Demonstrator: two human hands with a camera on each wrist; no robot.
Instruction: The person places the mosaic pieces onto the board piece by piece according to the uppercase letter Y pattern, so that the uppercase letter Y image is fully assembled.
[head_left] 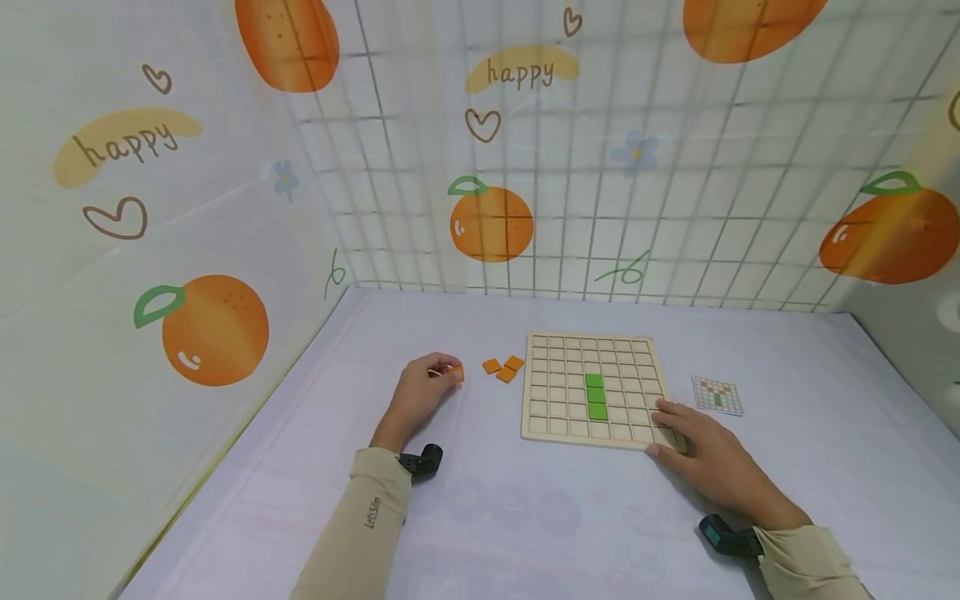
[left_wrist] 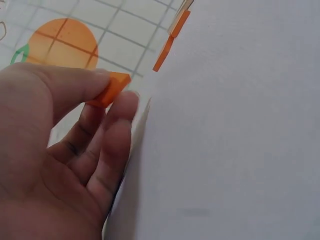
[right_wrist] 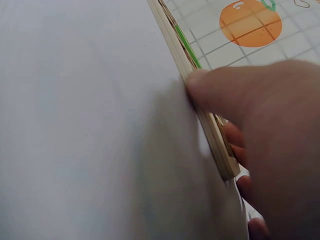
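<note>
In the head view my left hand (head_left: pixel 422 390) is just above the table, left of the board. It pinches an orange square tile (left_wrist: pixel 116 87) between thumb and fingertips. Three more orange tiles (head_left: pixel 506 375) lie flat between that hand and the wooden grid board (head_left: pixel 555 383). A column of three green tiles (head_left: pixel 596 395) sits in the board's cells near the middle. My right hand (head_left: pixel 708 450) rests on the board's near right corner. Its thumb (right_wrist: pixel 215 90) touches the near edge, while the other fingers lie over the right side, partly hidden in the right wrist view.
A small printed card (head_left: pixel 717 396) with a coloured grid pattern lies right of the board, beyond the right hand. The pale table (head_left: pixel 480 525) ends at a printed curtain (head_left: pixel 577 250) with wire mesh behind it. Side curtains stand left and right.
</note>
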